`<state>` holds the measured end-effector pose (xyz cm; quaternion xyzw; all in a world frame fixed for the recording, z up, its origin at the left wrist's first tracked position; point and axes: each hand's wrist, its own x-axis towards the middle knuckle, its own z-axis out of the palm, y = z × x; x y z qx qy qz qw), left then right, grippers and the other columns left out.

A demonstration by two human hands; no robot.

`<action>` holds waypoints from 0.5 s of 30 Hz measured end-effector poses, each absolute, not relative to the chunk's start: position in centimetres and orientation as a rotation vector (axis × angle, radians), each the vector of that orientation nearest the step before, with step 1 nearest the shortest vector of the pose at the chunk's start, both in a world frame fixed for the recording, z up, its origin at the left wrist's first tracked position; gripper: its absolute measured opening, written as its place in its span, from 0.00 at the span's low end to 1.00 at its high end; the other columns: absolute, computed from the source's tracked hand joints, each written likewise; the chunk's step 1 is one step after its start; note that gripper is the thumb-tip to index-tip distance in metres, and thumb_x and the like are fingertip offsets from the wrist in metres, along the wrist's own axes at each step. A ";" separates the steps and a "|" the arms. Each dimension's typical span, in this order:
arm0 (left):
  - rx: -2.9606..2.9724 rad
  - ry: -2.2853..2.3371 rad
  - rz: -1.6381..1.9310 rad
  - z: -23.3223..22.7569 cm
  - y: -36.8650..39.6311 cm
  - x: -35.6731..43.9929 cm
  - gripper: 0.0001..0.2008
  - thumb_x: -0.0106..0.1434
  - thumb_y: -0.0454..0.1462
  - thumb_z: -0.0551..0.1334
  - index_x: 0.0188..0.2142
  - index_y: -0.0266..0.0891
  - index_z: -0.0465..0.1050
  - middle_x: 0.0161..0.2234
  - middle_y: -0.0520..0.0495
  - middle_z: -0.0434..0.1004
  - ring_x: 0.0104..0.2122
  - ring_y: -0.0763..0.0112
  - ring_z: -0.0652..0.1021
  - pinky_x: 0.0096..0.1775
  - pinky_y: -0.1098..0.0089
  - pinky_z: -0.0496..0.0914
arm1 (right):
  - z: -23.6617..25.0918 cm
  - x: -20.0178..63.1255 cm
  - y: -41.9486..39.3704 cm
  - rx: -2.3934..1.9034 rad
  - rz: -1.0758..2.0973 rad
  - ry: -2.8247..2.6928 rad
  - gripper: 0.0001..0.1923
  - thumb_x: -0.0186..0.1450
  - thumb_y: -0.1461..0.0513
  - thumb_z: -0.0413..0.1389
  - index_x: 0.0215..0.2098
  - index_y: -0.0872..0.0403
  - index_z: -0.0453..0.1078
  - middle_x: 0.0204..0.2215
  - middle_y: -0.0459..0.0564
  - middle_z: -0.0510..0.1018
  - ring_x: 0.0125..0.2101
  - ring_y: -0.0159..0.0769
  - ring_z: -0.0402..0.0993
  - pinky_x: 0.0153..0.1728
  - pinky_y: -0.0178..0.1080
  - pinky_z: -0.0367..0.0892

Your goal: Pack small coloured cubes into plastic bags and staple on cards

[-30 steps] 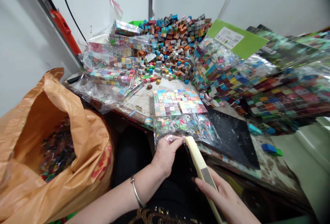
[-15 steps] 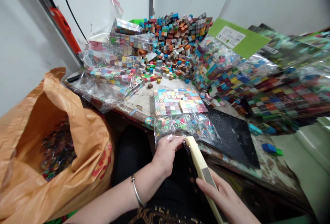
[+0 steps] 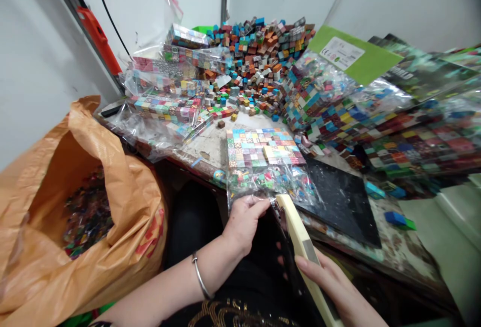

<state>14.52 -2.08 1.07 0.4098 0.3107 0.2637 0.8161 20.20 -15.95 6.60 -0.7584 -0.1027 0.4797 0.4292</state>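
Cream sealer bar has shifted slightly right under right hand.

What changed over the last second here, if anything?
Very little. The right hand and the cream sealer arm sit slightly lower and further right in the picture; the whole view shifted a little too. The left hand still pinches the bag's open edge. Block pile and orange sack unchanged.

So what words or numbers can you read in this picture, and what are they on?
White label on the green card: small marks and print, too small to read.
Dark printed pack at the right: pale letters, too blurred to read.
Gold lettering on the dark clothing at the bottom edge: cut off, unreadable.
Nothing else carries readable text.
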 end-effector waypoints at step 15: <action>0.998 0.734 0.600 1.5 -1.8 14.4 0.08 0.50 0.39 0.62 0.22 0.35 0.71 0.22 0.51 0.71 0.26 0.73 0.70 0.34 0.72 0.62 | 6.6 20.1 -16.0 -1.971 1.023 -0.546 0.28 0.55 0.47 0.52 0.50 0.50 0.63 0.47 0.50 0.71 0.50 0.46 0.62 0.52 0.45 0.54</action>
